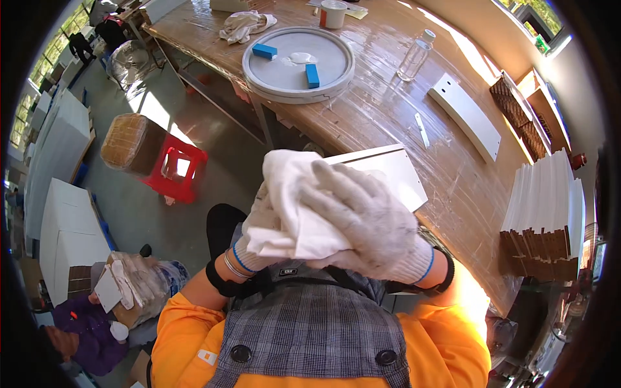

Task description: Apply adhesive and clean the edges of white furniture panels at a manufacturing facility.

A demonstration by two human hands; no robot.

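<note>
Both my hands wear white knit gloves and meet in front of my chest. My right hand (369,216) is closed over a white cloth (291,194), covering it from the right. My left hand (255,236) grips the same cloth from below and the left. Just behind the cloth a white rectangular panel (398,174) lies at the near edge of the wooden workbench (388,116).
A round grey tray (284,81) with two blue blocks (312,75) lies on the bench, with a clear bottle (414,57), a cup (333,13), a crumpled rag (244,26) and a white curved strip (466,116). Stacked white panels (546,207) stand right. A red stool (178,169) and another person (97,323) are left.
</note>
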